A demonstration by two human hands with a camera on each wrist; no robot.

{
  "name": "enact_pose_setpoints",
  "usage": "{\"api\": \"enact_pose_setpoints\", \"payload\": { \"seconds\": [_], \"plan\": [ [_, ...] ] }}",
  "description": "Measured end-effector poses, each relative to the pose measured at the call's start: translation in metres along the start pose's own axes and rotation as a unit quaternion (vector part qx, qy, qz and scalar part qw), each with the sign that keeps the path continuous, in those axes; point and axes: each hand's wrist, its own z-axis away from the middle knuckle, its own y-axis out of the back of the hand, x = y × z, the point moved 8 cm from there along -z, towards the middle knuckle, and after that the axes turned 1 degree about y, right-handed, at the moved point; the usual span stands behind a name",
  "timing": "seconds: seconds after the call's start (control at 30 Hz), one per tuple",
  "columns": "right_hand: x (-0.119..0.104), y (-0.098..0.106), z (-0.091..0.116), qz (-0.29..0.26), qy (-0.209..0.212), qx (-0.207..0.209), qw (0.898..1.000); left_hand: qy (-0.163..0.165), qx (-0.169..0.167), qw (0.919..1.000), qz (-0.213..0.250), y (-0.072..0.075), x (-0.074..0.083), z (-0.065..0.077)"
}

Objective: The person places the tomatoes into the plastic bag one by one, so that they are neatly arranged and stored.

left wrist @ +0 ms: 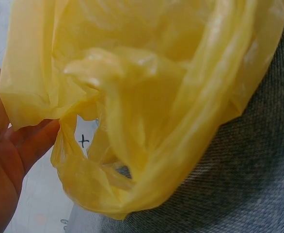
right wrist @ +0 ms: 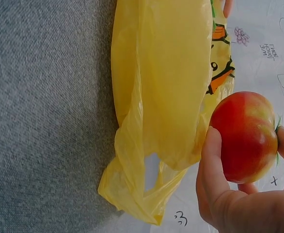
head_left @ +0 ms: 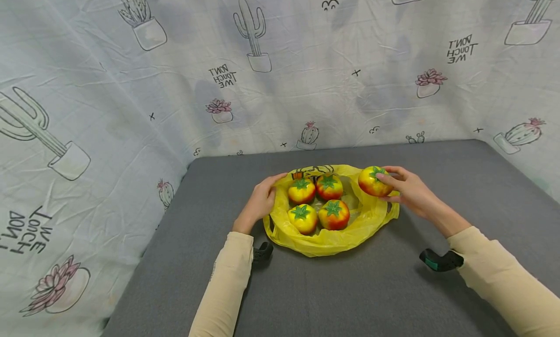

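A yellow plastic bag point(head_left: 323, 247) lies on the grey table with its mouth spread wide. Inside it sit several red-and-yellow tomatoes point(head_left: 303, 219) with green star-shaped tops. My right hand point(head_left: 409, 188) holds another tomato point(head_left: 373, 181) over the bag's right rim, its fingers and thumb around the fruit. That same tomato point(right wrist: 244, 136) shows its red, glossy side in the right wrist view. At the left rim, my left hand point(head_left: 261, 198) holds the bag's edge. In the left wrist view, the crumpled plastic point(left wrist: 147, 107) hides part of its fingers point(left wrist: 38, 145).
The grey table point(head_left: 306, 293) extends around the bag. Behind it and on the left hangs a pale cloth point(head_left: 175, 60) printed with cacti and lettering. Black wrist straps point(head_left: 262, 253) show below both hands.
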Motion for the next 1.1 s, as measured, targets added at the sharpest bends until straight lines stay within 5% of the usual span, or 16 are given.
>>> {"api": "enact_pose_setpoints", "payload": {
  "seconds": [1.1],
  "plan": [
    [0.009,-0.028,-0.004,0.021,-0.004,-0.041,0.999,-0.008,-0.003,1.0,0.004,0.0,0.004,0.001]
  ]
}}
